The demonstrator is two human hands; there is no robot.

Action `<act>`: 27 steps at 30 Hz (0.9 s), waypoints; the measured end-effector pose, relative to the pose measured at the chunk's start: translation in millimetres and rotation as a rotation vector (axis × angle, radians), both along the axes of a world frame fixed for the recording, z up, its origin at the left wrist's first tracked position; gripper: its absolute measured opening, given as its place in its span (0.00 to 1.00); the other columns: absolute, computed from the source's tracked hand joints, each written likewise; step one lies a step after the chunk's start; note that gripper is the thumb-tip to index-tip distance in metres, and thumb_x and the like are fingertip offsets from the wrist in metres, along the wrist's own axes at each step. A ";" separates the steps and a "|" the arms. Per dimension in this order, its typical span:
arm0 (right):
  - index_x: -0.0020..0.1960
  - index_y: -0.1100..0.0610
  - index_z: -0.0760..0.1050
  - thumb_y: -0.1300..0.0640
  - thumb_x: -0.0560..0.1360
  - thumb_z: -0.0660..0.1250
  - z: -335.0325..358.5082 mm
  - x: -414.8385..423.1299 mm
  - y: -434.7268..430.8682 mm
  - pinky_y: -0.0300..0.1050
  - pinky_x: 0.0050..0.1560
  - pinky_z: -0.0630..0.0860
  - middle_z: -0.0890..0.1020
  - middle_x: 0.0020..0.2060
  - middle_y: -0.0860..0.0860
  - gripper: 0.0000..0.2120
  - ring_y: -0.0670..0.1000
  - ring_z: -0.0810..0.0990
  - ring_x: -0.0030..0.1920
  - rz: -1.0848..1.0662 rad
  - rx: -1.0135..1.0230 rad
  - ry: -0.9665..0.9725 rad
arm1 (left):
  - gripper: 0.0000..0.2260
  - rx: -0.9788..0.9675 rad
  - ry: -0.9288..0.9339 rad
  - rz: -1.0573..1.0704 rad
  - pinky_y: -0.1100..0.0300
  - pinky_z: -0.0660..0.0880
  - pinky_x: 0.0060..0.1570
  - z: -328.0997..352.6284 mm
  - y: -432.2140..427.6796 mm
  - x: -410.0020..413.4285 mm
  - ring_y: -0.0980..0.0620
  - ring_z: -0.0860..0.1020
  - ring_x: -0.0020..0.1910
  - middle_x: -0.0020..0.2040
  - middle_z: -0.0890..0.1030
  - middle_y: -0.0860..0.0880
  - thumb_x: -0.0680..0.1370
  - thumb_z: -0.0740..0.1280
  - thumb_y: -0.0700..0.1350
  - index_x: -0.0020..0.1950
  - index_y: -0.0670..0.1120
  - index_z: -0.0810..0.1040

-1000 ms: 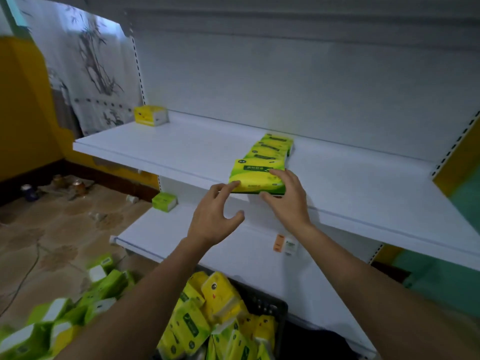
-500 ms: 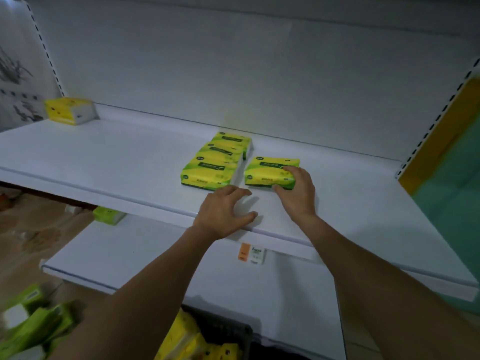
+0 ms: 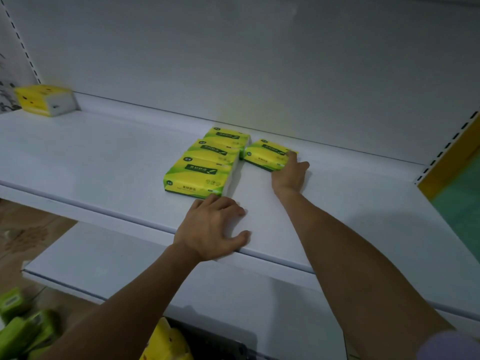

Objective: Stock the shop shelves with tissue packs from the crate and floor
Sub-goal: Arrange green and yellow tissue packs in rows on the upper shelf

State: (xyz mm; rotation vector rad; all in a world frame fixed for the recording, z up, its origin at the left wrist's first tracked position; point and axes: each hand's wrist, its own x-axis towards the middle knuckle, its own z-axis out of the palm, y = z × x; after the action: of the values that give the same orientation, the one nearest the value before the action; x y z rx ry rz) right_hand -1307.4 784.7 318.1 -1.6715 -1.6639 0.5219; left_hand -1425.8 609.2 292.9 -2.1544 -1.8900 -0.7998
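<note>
Right hand grip: the right hand (image 3: 288,175) holds nothing closed; its fingers (image 3: 292,155) lie fairly straight against the near right corner of a flat green-and-yellow plastic-wrapped tissue pack (image 3: 263,154), thumb splayed aside, pressing and not clasping.
Where that pack is: lying flat just right of centre frame, near the back of the upper white metal shelf (image 3: 104,157), slightly askew.
Left hand: the left hand (image 3: 215,227) is spread palm-down on the shelf's front edge at centre frame, its fingertips at the nearest pack's front.
Neighbouring row: three matching green-and-yellow packs (image 3: 200,175) run front to back, just left of the pressed pack.
Far corner: a yellow-and-white pack (image 3: 44,100) sits alone at upper left.
Lower shelf: the white shelf below (image 3: 117,258).
Stock left: yellow packs (image 3: 163,341) in the black crate (image 3: 220,346) at bottom centre; green packs (image 3: 20,328) on the floor, lower left.
Progress: early, I judge. Five packs shelved, a second row just begun, most of the shelf unfilled.
</note>
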 end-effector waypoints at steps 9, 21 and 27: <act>0.71 0.60 0.60 0.67 0.72 0.64 10.0 13.9 -9.0 0.47 0.57 0.71 0.71 0.63 0.60 0.29 0.60 0.71 0.62 0.058 -0.071 0.217 | 0.22 -0.025 0.005 0.007 0.55 0.73 0.45 1.2 -1.3 2.0 0.47 0.78 0.48 0.48 0.82 0.53 0.68 0.60 0.63 0.50 0.50 0.82; 0.68 0.55 0.67 0.63 0.72 0.66 31.1 52.7 -160.9 0.40 0.48 0.70 0.72 0.60 0.56 0.25 0.49 0.72 0.48 0.298 0.130 0.141 | 0.18 -0.023 -0.091 -0.022 0.53 0.77 0.39 -11.9 -118.7 6.6 0.44 0.78 0.40 0.43 0.80 0.46 0.69 0.60 0.52 0.48 0.44 0.81; 0.65 0.56 0.68 0.64 0.72 0.66 13.6 42.6 -246.8 0.33 0.42 0.68 0.74 0.56 0.53 0.22 0.49 0.74 0.45 0.404 0.189 0.204 | 0.20 -0.160 -0.206 0.110 0.51 0.76 0.42 -64.4 -208.1 -2.3 0.43 0.78 0.43 0.46 0.80 0.45 0.69 0.58 0.54 0.50 0.44 0.81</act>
State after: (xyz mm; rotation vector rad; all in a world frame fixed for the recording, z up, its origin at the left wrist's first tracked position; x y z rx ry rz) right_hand -1264.8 537.9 331.7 -1.1103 -1.8398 0.6787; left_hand -1428.2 401.0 228.5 -2.1048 -2.2231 -0.9078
